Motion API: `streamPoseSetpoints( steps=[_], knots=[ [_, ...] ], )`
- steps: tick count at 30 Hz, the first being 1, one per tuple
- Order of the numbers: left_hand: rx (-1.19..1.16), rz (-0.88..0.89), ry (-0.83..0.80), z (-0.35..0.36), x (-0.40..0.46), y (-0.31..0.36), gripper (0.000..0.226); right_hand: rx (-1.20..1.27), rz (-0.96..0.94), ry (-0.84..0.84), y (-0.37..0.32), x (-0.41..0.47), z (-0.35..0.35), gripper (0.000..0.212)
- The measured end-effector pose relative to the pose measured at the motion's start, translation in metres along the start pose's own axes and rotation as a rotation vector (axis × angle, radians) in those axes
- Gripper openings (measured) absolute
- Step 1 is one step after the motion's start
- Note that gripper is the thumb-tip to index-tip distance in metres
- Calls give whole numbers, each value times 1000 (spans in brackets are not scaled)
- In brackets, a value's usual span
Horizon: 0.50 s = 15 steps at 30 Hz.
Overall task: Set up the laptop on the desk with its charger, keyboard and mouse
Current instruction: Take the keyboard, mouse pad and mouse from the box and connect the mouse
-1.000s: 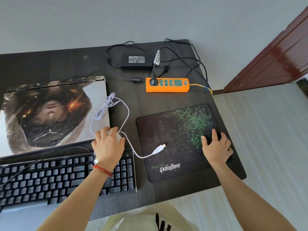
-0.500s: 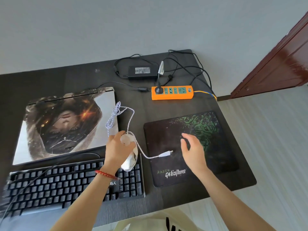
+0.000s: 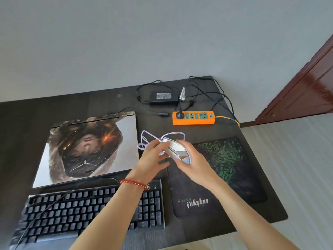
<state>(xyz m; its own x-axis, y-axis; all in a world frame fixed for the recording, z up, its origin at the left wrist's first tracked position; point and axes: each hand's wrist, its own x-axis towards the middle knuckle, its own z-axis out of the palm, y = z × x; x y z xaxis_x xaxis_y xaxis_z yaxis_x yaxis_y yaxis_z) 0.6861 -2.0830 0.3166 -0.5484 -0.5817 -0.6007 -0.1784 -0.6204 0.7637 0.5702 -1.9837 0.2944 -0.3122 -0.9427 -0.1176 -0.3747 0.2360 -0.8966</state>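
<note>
A white wired mouse (image 3: pixel 177 150) is held in the air between both hands, above the left edge of the black and green mouse pad (image 3: pixel 221 170). My right hand (image 3: pixel 193 164) cups the mouse from below. My left hand (image 3: pixel 153 157) grips the mouse's front and its braided white cable (image 3: pixel 144 139), which loops loosely behind. The closed laptop (image 3: pixel 86 148) with a printed lid lies at the left. A black keyboard (image 3: pixel 72 212) sits in front of it. The black charger brick (image 3: pixel 164 97) lies at the back, its cord plugged into the orange power strip (image 3: pixel 193 117).
The dark desk (image 3: pixel 27 123) ends at a grey wall behind. Black cables coil near the desk's back right corner (image 3: pixel 216 94). A red-brown door (image 3: pixel 306 91) stands at the right, with pale floor beside the desk.
The mouse has been lifted off the keyboard's right end and carried right. My right hand left the mouse pad and came under the mouse. The camera tilted up.
</note>
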Motion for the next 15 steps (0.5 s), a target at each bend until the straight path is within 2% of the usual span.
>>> streamPoseSetpoints(
  steps=[3,6,8,10,13,15],
  knots=[
    [111,-99,60,7,17,4,31,-70,38,-55,3,-2,-33,47],
    [207,-145,255,15,36,1,13,55,213,-88,18,-9,-52,49],
    [382,-121,361,17,45,-9,16,117,296,-77,31,-22,-57,51],
    [491,-80,448,14,51,-19,22,131,293,-45,43,-33,-59,53],
    [492,-36,534,13,54,-23,33,153,267,46,55,-48,-65,59],
    [488,-27,532,12,53,-22,37,213,277,117,60,-51,-72,59]
  ],
)
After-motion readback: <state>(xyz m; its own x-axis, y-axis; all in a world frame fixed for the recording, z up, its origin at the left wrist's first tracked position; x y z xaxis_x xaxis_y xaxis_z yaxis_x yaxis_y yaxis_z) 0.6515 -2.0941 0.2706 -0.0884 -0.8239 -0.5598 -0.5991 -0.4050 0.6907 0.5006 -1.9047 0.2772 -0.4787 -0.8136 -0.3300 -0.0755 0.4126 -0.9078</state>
